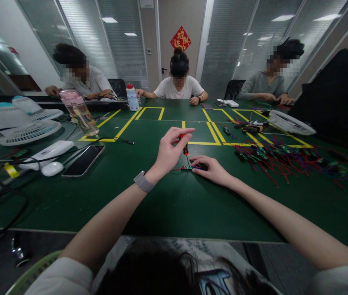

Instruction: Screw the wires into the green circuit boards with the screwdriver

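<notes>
My left hand point(174, 148) grips a screwdriver point(186, 150) with a red and black handle, held nearly upright. Its shaft points down to a small green circuit board point(187, 168) on the table. The tip seems to meet the board, though contact is too small to make out. Wires run from the board, a red one to the left. My right hand point(211, 169) rests low on the table, its fingertips closed on the board's right end. A watch with a grey band point(143, 182) is on my left wrist.
Many wired circuit boards point(266, 157) lie heaped at the right. Left are a phone point(83, 161), a white mouse point(52, 169), cables, a pink-lidded bottle point(80, 114) and white fans point(28, 127). Three people sit across the green table point(174, 213), marked with yellow tape.
</notes>
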A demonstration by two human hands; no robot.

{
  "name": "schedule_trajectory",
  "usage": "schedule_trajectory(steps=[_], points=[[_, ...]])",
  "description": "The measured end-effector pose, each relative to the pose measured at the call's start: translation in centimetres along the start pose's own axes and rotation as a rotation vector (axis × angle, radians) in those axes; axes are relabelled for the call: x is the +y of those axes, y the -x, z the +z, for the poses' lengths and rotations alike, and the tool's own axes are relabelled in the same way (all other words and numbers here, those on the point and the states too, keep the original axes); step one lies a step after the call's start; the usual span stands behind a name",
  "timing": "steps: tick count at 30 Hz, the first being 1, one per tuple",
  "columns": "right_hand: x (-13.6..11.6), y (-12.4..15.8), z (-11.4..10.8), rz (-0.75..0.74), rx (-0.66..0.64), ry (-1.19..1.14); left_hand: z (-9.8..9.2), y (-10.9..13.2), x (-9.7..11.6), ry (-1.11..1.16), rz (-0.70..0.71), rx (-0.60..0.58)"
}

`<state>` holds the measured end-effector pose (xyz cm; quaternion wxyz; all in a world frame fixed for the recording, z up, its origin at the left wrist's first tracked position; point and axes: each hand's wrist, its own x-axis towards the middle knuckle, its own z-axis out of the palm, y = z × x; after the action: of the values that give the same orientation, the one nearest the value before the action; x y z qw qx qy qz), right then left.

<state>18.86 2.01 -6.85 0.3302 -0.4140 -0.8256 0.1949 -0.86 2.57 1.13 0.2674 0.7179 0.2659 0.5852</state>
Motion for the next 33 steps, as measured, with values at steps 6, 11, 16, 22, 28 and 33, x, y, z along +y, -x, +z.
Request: schedule_trajectory(steps=[6, 11, 16, 22, 28, 33], points=[[0.2, 0.0, 0.0, -0.007, 0.001, 0.003, -0.1, -0.5, -1.5, 0.075, -0.012, -0.048], [0.1, 0.0, 0.0, -0.007, -0.002, 0.003, -0.6, -0.5, -1.9, -0.019, -0.06, 0.073], [0.2, 0.0, 0.0, -0.011, 0.001, -0.002, -1.0, -0.6, -2.2, -0.108, 0.001, 0.056], [0.1, 0.0, 0.0, -0.012, -0.004, -0.001, -0.8, -0.5, -2.4, -0.114, -0.037, 0.087], [0.0, 0.0, 0.1, -0.005, 0.0, -0.01, -0.9, -0.7, -2.4, -0.054, 0.002, 0.004], [0.1, 0.0, 0.1, -0.012, 0.002, -0.005, -0.6, -0.4, -1.7, -0.059, -0.022, 0.022]])
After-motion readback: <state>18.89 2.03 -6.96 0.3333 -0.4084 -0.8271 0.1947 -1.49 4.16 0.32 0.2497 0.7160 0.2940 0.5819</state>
